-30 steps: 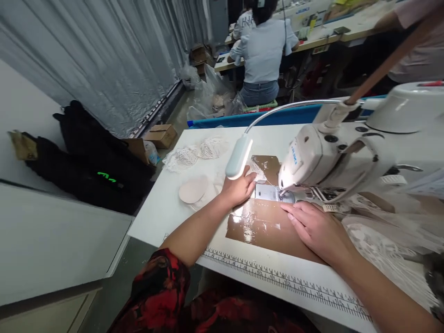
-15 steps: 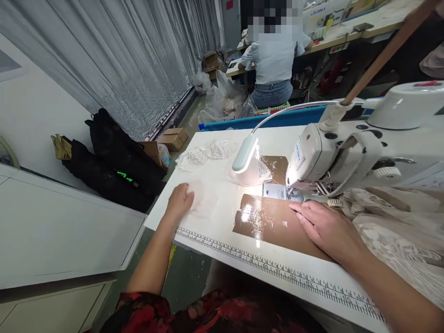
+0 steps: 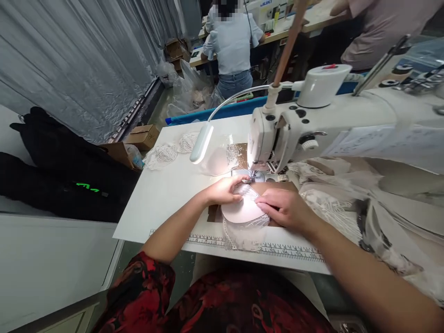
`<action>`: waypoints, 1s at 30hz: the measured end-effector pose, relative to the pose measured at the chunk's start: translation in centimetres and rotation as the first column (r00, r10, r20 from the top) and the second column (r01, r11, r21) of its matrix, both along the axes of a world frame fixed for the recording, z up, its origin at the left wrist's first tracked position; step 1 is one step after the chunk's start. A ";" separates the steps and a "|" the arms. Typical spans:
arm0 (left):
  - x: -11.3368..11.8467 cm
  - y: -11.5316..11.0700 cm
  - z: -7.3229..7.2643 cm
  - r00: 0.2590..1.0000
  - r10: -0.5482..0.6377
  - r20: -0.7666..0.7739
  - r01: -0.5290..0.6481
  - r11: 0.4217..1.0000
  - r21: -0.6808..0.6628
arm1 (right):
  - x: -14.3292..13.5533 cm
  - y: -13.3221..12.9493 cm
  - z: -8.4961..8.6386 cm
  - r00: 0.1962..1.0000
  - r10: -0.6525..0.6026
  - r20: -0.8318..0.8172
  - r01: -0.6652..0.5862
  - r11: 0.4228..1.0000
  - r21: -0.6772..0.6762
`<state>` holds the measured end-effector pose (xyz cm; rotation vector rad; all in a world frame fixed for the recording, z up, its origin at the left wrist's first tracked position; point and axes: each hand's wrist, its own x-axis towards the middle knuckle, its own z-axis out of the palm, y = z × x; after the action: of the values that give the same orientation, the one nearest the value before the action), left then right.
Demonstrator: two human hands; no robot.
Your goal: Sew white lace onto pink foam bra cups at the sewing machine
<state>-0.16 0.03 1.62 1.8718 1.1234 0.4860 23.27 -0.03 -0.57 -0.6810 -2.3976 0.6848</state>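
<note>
A white bra cup (image 3: 243,210) with lace lies in front of the sewing machine (image 3: 274,134), its upper edge close to the needle area. Sheer lace (image 3: 244,237) hangs from its lower side over the table's ruler edge. My left hand (image 3: 225,190) is closed on the cup's upper left edge, thumb on top and fingers near the presser foot. On the right edge, my right hand (image 3: 282,206) pinches the cup and lace. Whether the needle is in the fabric cannot be made out.
A lamp (image 3: 201,142) on a bendable arm lights the spot. Another pale cup (image 3: 218,162) rests behind my left hand, with lace cups (image 3: 161,156) farther left. Lace fabric (image 3: 329,208) is heaped on the right. A person (image 3: 231,46) sits at a table beyond.
My left hand has moved right from the table's left side to the machine. A bra cup now lies between both hands, and my right hand grips it. The view has shifted right.
</note>
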 end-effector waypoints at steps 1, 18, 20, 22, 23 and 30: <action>0.1 0.6 -0.4 0.999 0.040 -0.008 -0.040 0.999 0.012 | 0.0 0.0 0.0 0.999 0.001 0.037 -0.002 1.000 0.012; 0.6 1.2 0.2 0.950 0.298 -0.090 -0.250 0.903 0.351 | -1.1 0.0 0.2 0.885 -0.290 0.364 0.228 0.952 0.206; 0.5 0.0 0.9 0.939 0.312 -0.142 -0.201 0.837 0.509 | -1.1 0.0 0.1 0.886 -0.294 0.358 0.224 0.948 0.225; 0.8 -1.3 1.3 0.944 0.220 -0.245 -0.048 0.828 0.559 | -1.1 0.0 0.1 0.891 -0.295 0.345 0.218 0.945 0.245; 1.1 -1.8 1.2 0.936 0.164 -0.310 0.038 0.833 0.553 | -1.1 0.0 0.0 0.896 -0.291 0.334 0.213 0.945 0.250; 2.4 -2.4 -0.2 0.877 0.051 -0.478 0.234 0.823 0.517 | -0.9 0.1 -0.1 0.899 -0.324 0.296 0.253 0.934 0.254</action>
<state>2.19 -2.36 1.41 2.6668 1.2807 0.3228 22.33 0.05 -0.67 -1.1081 -2.5416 0.1951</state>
